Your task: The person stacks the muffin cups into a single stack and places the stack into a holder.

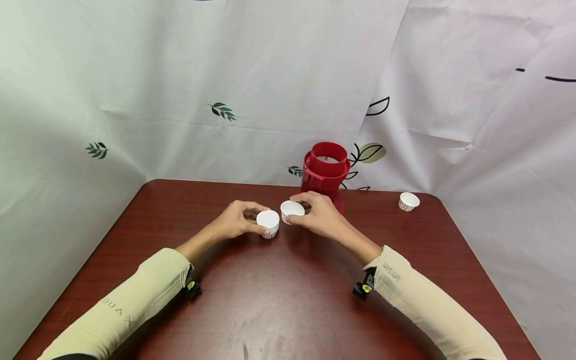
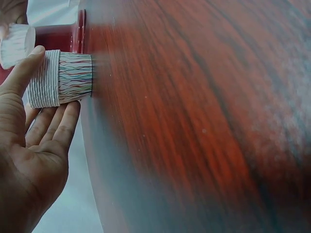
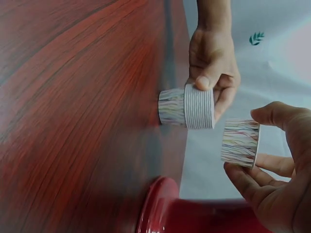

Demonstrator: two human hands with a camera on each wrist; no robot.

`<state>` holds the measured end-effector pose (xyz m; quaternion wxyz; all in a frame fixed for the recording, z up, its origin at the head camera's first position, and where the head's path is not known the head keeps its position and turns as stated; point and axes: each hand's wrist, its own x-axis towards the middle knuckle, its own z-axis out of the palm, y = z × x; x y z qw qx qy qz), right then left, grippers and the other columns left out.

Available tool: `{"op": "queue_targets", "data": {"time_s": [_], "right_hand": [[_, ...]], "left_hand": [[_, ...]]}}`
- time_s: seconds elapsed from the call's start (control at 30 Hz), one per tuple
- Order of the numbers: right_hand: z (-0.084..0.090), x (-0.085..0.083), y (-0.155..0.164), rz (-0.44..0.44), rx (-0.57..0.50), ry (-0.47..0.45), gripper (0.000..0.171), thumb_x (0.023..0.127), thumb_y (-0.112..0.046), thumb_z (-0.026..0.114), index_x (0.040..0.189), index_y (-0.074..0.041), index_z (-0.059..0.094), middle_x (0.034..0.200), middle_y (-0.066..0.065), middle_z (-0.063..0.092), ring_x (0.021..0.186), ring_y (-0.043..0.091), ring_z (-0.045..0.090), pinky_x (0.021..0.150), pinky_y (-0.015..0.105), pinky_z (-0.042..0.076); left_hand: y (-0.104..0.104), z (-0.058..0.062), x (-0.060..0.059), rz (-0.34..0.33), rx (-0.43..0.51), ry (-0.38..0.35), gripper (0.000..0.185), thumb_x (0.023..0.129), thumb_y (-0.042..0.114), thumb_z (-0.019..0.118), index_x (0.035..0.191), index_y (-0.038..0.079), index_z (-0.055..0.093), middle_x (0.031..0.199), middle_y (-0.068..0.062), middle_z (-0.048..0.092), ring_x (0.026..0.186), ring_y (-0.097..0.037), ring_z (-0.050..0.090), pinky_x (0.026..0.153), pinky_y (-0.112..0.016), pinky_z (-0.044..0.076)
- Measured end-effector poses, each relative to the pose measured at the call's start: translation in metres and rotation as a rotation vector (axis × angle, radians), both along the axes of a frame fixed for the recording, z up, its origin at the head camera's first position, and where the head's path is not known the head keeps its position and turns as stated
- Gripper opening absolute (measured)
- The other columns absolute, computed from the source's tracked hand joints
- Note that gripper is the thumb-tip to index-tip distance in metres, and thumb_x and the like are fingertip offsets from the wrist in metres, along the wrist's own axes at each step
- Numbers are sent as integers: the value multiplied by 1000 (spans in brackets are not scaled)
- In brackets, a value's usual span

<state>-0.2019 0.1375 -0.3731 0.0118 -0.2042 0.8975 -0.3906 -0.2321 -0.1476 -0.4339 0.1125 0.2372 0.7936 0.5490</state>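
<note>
We see both hands meeting just above the middle of the frame in the head view, over a dark red wood-grain bench (image 1: 288,300). The left hand (image 1: 238,221) has its thumb and fingers curled around a stack of small paper cups (image 1: 268,223), whose base rests on the bench; in the left wrist view the stack (image 2: 60,79) sits at the upper left of the frame, its lower part printed with coloured wavy lines and its upper part showing many nested white rims, with the thumb (image 2: 22,68) pressed along its side. The right hand (image 1: 320,215) pinches a single paper cup (image 1: 292,210) between thumb and fingers, just to the right of the stack and held slightly clear of the bench; in the right wrist view that cup (image 3: 240,142) hangs at the right of centre, apart from the stack (image 3: 186,107), which the left hand (image 3: 212,63) grips from above in that frame.

Directly behind the right hand stands a red plastic holder (image 1: 325,172), open at its top. Another white paper cup (image 1: 408,201) sits alone towards the right edge of the bench, well apart from the hands. A white cloth printed with leaves (image 1: 222,111) forms the backdrop.
</note>
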Motion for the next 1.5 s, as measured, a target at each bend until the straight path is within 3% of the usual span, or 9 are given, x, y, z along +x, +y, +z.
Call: {"op": "queue_targets", "data": {"time_s": [0.4,0.53,0.73,0.93,1.23,1.5], "right_hand": [[-5,-12,-21,43,-85,46,53,93,-28,90,137,-3,78,129,13,79,109,25,78,101,46,68],[-14,-19,-29,72,-104,51,54,93,-32,91,137,-4,77,130,12,77,107,23,79,97,40,69],[-26,-27,-37,84,-83,50,59,92,-35,94,140,-7,77,133,11,78,112,20,77,100,43,68],[-52,-42,-40,76,-57,73,62,90,-43,96,141,-12,78,131,2,78,112,9,72,95,29,64],[-24,-15,-48,120,-30,54,63,92,-33,94,143,-1,75,138,14,77,123,26,70,102,46,64],[-29,-13,-46,95,-39,-17,57,94,-31,93,141,-3,76,133,11,76,120,22,76,102,35,66]], "left_hand": [[0,0,-1,-14,-1,-5,53,83,-1,98,133,-7,77,122,-22,83,99,-7,80,92,-25,68],[0,0,-1,-10,-8,-17,51,84,-1,97,130,-7,77,121,-23,83,101,-11,81,93,-27,69],[-1,1,1,-8,-18,-19,46,84,2,99,125,-4,79,118,-19,84,102,-14,82,92,-28,69],[0,0,1,-9,-10,-19,43,83,4,100,120,-3,79,113,-16,85,102,-14,83,92,-28,69],[-1,-3,-1,3,-13,-17,46,81,4,101,122,-1,80,109,-12,86,98,-10,81,91,-26,68],[-1,0,0,4,-8,-38,53,80,3,101,129,-1,80,117,-15,85,104,-13,82,95,-29,68]]}}
